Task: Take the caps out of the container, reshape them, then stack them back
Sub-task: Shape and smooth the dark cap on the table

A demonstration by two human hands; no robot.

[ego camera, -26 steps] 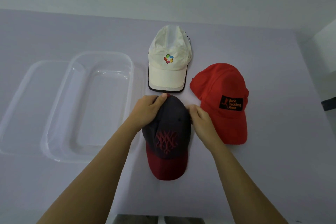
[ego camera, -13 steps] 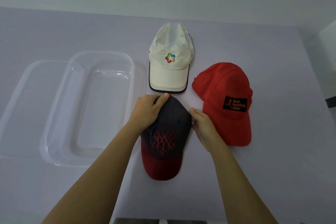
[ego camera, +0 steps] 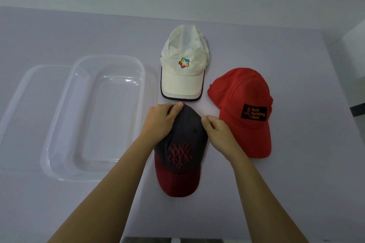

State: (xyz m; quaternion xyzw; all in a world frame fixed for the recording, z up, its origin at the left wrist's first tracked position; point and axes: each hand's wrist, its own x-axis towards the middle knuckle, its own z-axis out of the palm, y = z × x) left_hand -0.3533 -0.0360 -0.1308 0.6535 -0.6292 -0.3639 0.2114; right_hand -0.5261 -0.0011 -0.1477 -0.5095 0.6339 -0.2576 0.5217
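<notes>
Pale lilac tabletop (ego camera: pixel 296 193) under a plain whitish wall, seen from above. At left, a clear plastic container (ego camera: pixel 59 136), empty of caps, with what looks like its clear lid (ego camera: pixel 23 89) lying just beside it on the far left. Toward the back, a cream cap (ego camera: pixel 184 85) with a multicoloured logo and a dark-edged brim, brim pointing to the near side. At right, a red cap (ego camera: pixel 240 89) with a black patch lettered in orange, lying close beside the right hand but apart from the cream one. Near the centre, a dark grey cap (ego camera: pixel 189 124) with red embroidery on the front and a deep red brim, flat on the tabletop, its crown just short of the cream cap's brim. Left hand (ego camera: pixel 161 120) curled over the crown's left side, thumb stretched across the top edge, grip closed on the fabric. Right hand (ego camera: pixel 218 130) pinching the crown's right edge with bent fingers, grip likewise closed on the grey cap. Compared with half a second ago, almost no change: same two-handed hold on the crown, grey cap in much the same spot between container and red cap, other two caps unmoved. Compared with a second ago, brim swung slightly toward the left.
</notes>
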